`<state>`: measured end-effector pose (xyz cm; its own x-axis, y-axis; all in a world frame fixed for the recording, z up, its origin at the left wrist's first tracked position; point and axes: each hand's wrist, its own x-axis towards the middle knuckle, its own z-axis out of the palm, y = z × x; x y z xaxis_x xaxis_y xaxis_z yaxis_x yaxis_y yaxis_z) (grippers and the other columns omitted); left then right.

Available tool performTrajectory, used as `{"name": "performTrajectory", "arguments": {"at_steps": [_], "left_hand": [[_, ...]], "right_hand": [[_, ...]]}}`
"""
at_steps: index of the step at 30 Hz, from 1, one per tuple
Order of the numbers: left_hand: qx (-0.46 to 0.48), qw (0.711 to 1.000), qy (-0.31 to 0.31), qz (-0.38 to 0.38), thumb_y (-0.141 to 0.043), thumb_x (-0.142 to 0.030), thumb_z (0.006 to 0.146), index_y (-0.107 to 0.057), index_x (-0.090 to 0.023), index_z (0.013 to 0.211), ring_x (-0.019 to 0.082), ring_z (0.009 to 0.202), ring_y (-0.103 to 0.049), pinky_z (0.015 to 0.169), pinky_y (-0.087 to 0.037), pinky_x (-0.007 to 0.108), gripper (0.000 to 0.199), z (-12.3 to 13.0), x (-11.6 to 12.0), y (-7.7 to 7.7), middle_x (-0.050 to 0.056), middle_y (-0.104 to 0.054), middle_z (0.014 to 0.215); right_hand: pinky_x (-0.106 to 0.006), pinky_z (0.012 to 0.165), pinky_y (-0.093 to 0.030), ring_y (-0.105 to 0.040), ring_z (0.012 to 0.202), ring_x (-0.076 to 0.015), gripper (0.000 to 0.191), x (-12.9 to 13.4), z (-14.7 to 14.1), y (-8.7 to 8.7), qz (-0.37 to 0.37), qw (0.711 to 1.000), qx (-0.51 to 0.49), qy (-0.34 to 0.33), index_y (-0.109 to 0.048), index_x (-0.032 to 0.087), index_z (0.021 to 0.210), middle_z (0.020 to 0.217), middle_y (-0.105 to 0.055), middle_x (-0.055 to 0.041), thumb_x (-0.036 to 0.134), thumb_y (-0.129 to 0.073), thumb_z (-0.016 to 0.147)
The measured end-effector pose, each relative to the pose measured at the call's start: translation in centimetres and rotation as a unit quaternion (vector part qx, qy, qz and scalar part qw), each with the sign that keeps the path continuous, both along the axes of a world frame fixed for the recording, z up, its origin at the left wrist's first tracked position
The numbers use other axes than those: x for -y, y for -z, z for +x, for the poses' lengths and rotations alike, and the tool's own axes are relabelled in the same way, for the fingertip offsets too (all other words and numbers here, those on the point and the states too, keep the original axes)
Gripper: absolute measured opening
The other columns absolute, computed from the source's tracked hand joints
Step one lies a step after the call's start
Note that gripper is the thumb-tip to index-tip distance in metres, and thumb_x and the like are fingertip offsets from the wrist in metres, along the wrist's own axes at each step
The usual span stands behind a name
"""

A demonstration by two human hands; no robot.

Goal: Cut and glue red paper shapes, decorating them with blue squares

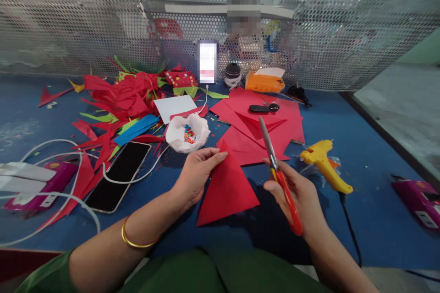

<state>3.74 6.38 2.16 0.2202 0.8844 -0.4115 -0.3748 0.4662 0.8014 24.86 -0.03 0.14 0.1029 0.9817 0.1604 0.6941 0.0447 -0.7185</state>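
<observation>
My left hand pinches the top tip of a folded red paper triangle between thumb and fingers, its wide end toward me. To its right, my right hand is closed around a pair of scissors with red and yellow handles. The scissor blades look closed and point up and away from me, apart from the triangle. Beyond my hands lie red paper sheets, with a black key fob on them. A white bowl with small paper bits stands just beyond my left hand.
A yellow glue gun with a black cord lies right. At left are red paper scraps, a dark phone, white cables and a purple power strip. Another purple strip lies far right. A perforated metal screen stands behind.
</observation>
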Motion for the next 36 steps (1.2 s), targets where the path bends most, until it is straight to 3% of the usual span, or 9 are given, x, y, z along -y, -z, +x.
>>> {"name": "performTrajectory", "arguments": {"at_steps": [6, 10, 13, 17, 22, 25, 29, 33, 36], "left_hand": [[0.02, 0.997, -0.059, 0.04, -0.086, -0.026, 0.063, -0.072, -0.014, 0.072, 0.01, 0.056, -0.064, 0.055, -0.051, 0.018, 0.021, -1.1, -1.2, -1.2, 0.001, -0.07, 0.062], [0.024, 0.99, -0.098, 0.097, -0.083, -0.023, 0.068, -0.071, -0.014, 0.073, 0.008, 0.058, -0.062, 0.055, -0.049, 0.015, 0.016, -2.4, -2.2, -2.4, 0.0, -0.07, 0.066], [0.045, 0.985, -0.118, 0.118, -0.078, -0.02, 0.075, -0.071, -0.014, 0.072, 0.009, 0.061, -0.062, 0.061, -0.052, 0.017, 0.009, -3.3, -2.5, -3.1, 0.0, -0.07, 0.068], [0.074, 0.977, -0.157, 0.12, -0.072, -0.013, 0.079, -0.073, -0.016, 0.072, 0.008, 0.062, -0.062, 0.065, -0.052, 0.017, 0.008, -4.0, -2.5, -3.5, 0.0, -0.07, 0.068], [0.078, 0.973, -0.185, 0.112, -0.072, -0.007, 0.076, -0.071, -0.016, 0.066, 0.009, 0.062, -0.062, 0.061, -0.051, 0.017, 0.013, -4.5, -2.7, -3.5, 0.0, -0.069, 0.067], [0.073, 0.972, -0.191, 0.111, -0.07, -0.008, 0.077, -0.071, -0.016, 0.067, 0.01, 0.06, -0.062, 0.06, -0.053, 0.019, 0.013, -4.9, -3.0, -3.8, 0.001, -0.069, 0.065], [0.081, 0.968, -0.2, 0.125, -0.071, -0.011, 0.076, -0.07, -0.018, 0.069, 0.012, 0.058, -0.062, 0.059, -0.054, 0.02, 0.01, -5.8, -3.5, -4.1, 0.001, -0.071, 0.065], [0.096, 0.965, -0.21, 0.124, -0.071, -0.013, 0.076, -0.07, -0.018, 0.072, 0.012, 0.057, -0.062, 0.056, -0.053, 0.02, 0.007, -6.9, -4.0, -4.1, 0.001, -0.07, 0.065], [0.113, 0.965, -0.211, 0.11, -0.071, -0.012, 0.075, -0.07, -0.014, 0.076, 0.012, 0.057, -0.064, 0.059, -0.053, 0.02, 0.002, -7.4, -4.2, -4.1, 0.003, -0.071, 0.066]], "right_hand": [[-0.029, 0.059, -0.047, -0.064, 0.062, -0.0199, 0.043, -1.1, 0.6, 0.0, -0.069, 0.995, 0.037, 0.068, -0.063, 0.024, 0.112, 0.071, -0.069, 0.0008, 0.055, -0.062, 0.083], [-0.031, 0.06, -0.047, -0.071, 0.077, -0.026, 0.038, -1.3, 0.1, -0.9, -0.067, 0.979, 0.177, 0.076, -0.063, 0.025, 0.119, 0.084, -0.075, -0.0035, 0.045, -0.06, 0.086], [-0.031, 0.06, -0.046, -0.071, 0.078, -0.0253, 0.036, -0.9, -0.5, -1.2, -0.022, 0.961, 0.274, 0.004, -0.065, 0.024, 0.12, 0.092, -0.075, -0.0055, 0.038, -0.058, 0.088], [-0.03, 0.063, -0.048, -0.07, 0.081, -0.0231, 0.039, 0.0, -1.5, -0.5, -0.009, 0.94, 0.32, -0.114, -0.064, 0.024, 0.125, 0.099, -0.074, -0.0051, 0.036, -0.057, 0.089], [-0.032, 0.071, -0.048, -0.067, 0.09, -0.0252, 0.035, 0.2, -2.1, -1.1, -0.013, 0.912, 0.38, -0.155, -0.067, 0.019, 0.119, 0.099, -0.07, -0.0101, 0.033, -0.059, 0.088], [-0.033, 0.077, -0.048, -0.064, 0.098, -0.0273, 0.028, -1.2, -2.2, -2.8, -0.021, 0.911, 0.375, -0.171, -0.07, 0.019, 0.109, 0.11, -0.067, -0.0126, 0.032, -0.066, 0.085], [-0.028, 0.078, -0.047, -0.066, 0.096, -0.0196, 0.02, -5.0, -3.2, -3.8, -0.059, 0.949, 0.279, -0.137, -0.069, 0.023, 0.109, 0.11, -0.068, -0.0053, 0.028, -0.06, 0.092], [-0.03, 0.077, -0.049, -0.066, 0.093, -0.0203, 0.017, -8.9, -4.4, -1.9, -0.087, 0.951, 0.278, -0.102, -0.068, 0.018, 0.103, 0.105, -0.068, -0.008, 0.027, -0.067, 0.088], [-0.035, 0.082, -0.053, -0.065, 0.095, -0.0197, 0.021, -10.0, -4.7, -0.2, -0.114, 0.948, 0.278, -0.109, -0.065, 0.017, 0.107, 0.109, -0.067, -0.0069, 0.031, -0.064, 0.091]]}}
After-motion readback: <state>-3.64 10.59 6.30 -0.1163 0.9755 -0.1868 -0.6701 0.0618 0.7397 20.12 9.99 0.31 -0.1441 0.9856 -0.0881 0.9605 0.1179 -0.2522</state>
